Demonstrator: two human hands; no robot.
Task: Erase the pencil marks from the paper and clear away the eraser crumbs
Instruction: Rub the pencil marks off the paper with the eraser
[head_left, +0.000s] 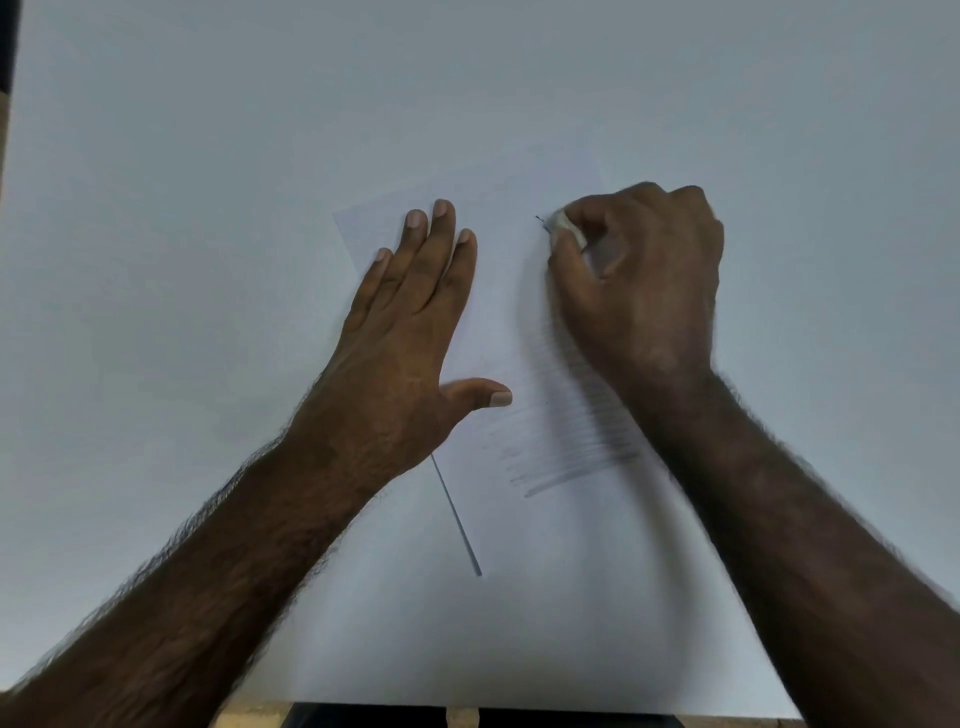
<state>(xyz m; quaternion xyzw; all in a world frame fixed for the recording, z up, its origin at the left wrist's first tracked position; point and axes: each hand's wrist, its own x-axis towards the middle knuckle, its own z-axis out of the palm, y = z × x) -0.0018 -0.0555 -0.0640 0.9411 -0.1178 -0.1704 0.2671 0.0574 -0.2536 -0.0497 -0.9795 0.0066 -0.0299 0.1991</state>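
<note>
A white sheet of paper (506, 312) lies tilted on the white table. My left hand (410, 332) presses flat on its left half, fingers spread. My right hand (639, 280) is curled over the paper's upper right part and pinches a small white eraser (563, 228) against the sheet. A short dark pencil mark (541, 222) shows just left of the eraser. Grey pencil shading (571, 447) in slanted strokes covers the lower right of the paper, partly under my right wrist. I cannot make out any eraser crumbs.
The white table (208, 208) fills nearly the whole view. The paper's lower left edge casts a thin dark line (457, 519). A wooden table edge (462, 717) with a dark gap below runs along the bottom. A dark strip stands at the far left.
</note>
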